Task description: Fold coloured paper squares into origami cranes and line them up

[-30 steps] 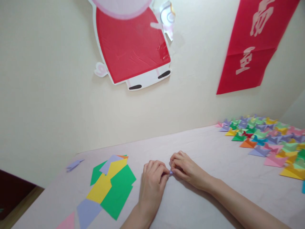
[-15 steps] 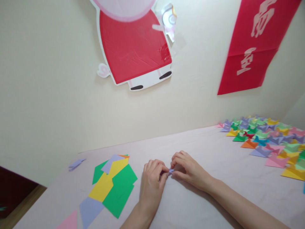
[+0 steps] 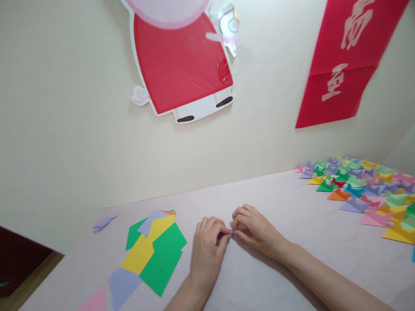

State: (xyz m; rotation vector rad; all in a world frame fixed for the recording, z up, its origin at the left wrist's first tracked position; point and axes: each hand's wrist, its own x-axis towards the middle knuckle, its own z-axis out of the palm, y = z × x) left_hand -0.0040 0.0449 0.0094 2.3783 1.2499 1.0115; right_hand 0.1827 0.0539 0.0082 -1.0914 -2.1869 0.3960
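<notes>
My left hand [image 3: 207, 246] and my right hand [image 3: 254, 229] meet at the middle of the pale table [image 3: 292, 268], fingers curled and pinched together. Between the fingertips shows a small folded piece of purple paper [image 3: 230, 233], mostly hidden by the fingers. Both hands rest on the table top. A loose spread of flat coloured paper sheets [image 3: 152, 255], green, yellow, purple and pink, lies just left of my left hand.
Several folded paper figures [image 3: 366, 190] in many colours cover the table's far right. A small purple folded piece [image 3: 103, 222] lies at the far left by the wall. A red cartoon cut-out [image 3: 181, 65] and a red banner [image 3: 343, 60] hang on the cream wall.
My fingertips have shifted slightly on the purple paper, which now shows less between them. The view has barely moved.
</notes>
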